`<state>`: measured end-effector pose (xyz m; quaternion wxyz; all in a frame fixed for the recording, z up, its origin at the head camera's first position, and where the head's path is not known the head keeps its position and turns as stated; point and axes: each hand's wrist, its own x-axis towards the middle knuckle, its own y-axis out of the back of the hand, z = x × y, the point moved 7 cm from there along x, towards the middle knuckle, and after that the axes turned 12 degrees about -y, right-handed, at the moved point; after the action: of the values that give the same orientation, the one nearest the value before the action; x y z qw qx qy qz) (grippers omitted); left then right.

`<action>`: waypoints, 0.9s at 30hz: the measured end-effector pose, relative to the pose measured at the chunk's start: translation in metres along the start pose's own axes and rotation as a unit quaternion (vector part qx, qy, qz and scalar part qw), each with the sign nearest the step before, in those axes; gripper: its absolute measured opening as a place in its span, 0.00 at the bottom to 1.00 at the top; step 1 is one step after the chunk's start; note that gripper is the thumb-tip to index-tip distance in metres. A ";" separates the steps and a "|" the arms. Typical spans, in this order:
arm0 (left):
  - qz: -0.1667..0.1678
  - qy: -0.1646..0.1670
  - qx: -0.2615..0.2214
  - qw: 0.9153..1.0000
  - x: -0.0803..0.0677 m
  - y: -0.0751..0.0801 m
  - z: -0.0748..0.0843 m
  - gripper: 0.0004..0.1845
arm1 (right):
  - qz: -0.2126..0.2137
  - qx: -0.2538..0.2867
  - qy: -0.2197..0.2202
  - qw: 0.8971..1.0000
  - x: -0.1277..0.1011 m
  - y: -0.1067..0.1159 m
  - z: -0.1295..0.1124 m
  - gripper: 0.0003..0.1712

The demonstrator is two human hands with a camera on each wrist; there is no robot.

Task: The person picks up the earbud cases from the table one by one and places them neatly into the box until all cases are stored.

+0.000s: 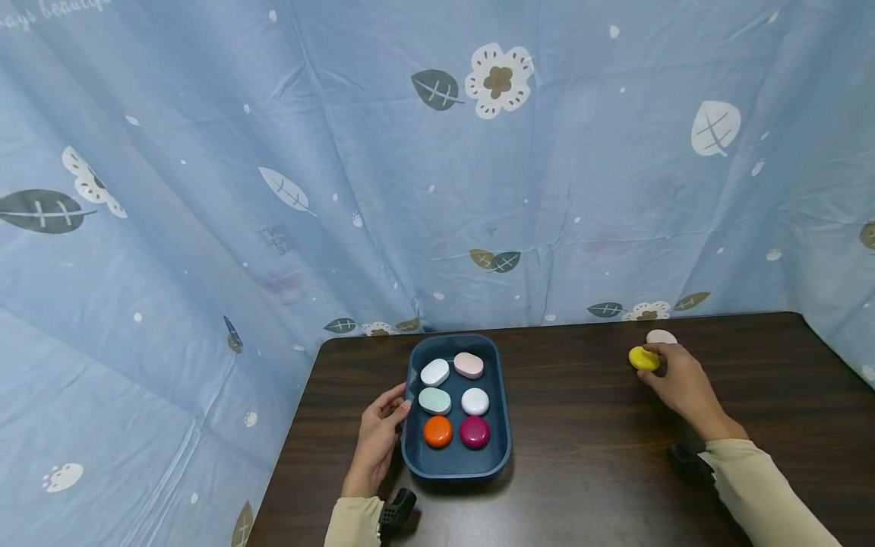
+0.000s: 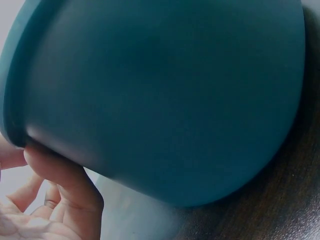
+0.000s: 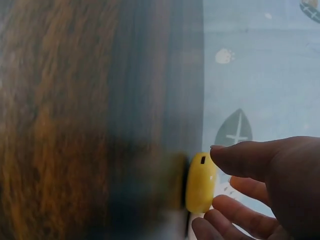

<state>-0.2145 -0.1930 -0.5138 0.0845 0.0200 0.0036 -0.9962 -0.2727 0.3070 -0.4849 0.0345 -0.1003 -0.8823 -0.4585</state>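
Note:
A dark blue tray [image 1: 456, 466] with rounded corners holds several rounded pieces. My left hand [image 1: 377, 437] grips the tray's left side, its thumb and a finger at the rim; in the left wrist view the tray wall [image 2: 175, 110] fills most of the picture. Far to the right, my right hand [image 1: 683, 386] pinches a yellow rounded case [image 1: 643, 358] between thumb and fingers, close to the tabletop. A small dark slot marks the side of the yellow case [image 3: 200, 185] in the right wrist view. Just behind it lies a pale pink piece [image 1: 661, 336], partly hidden by the hand.
Inside the tray are an orange piece [image 1: 437, 431], a magenta piece [image 1: 475, 432], a pale green piece [image 1: 434, 401], and white and pink ones. The dark wooden table [image 1: 574, 425] meets a blue patterned curtain [image 1: 383, 190] at its back and left edges.

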 end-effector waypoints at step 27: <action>-0.001 -0.005 -0.001 1.000 0.000 0.000 0.001 0.22 | -0.047 -0.043 -0.035 0.997 0.016 -0.011 -0.001 0.26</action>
<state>-0.2141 -0.1931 -0.5129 0.0832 0.0154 0.0044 -0.9964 -0.2910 0.3027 -0.4907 -0.0224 -0.0760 -0.8662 -0.4934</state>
